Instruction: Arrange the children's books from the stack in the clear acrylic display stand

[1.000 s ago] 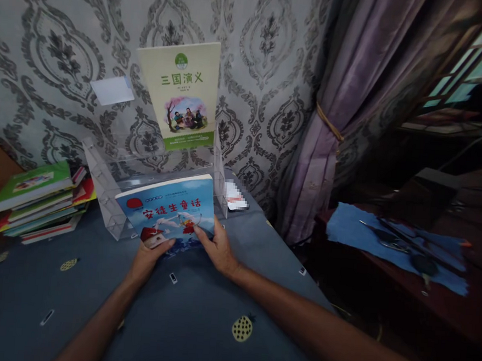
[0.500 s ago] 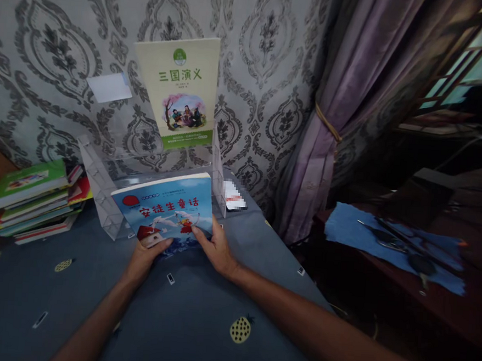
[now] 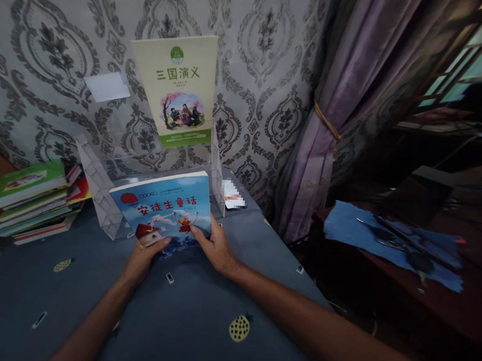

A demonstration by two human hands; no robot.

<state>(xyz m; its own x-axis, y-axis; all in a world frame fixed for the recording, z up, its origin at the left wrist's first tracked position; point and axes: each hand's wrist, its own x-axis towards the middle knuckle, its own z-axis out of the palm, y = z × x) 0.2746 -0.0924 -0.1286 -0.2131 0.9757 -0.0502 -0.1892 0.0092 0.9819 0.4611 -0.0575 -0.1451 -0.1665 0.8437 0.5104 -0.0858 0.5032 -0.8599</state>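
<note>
A blue paperback book [image 3: 167,205] with red Chinese characters on its cover is held in both hands, tilted back with its cover towards me. My left hand [image 3: 145,253] grips its lower left corner, thumb on the cover. On the lower right side my right hand [image 3: 212,244] is closed around the edge, thumb also on the front. The fingers behind the book are hidden. Just beyond it stands a clear plastic rack [image 3: 96,187]. A cream and green book [image 3: 185,88] rests upright on the rack's upper level.
Several books lie in a stack [image 3: 29,198] at the left. A phone-like object [image 3: 235,195], partly blurred out, lies right of the rack. A white card [image 3: 107,87] is at the rack's upper left. Past the table's right edge, a blue cloth [image 3: 353,232] bears tools.
The view has shifted very slightly. Both hands keep the same grip on the blue book, and nothing else has visibly moved.
</note>
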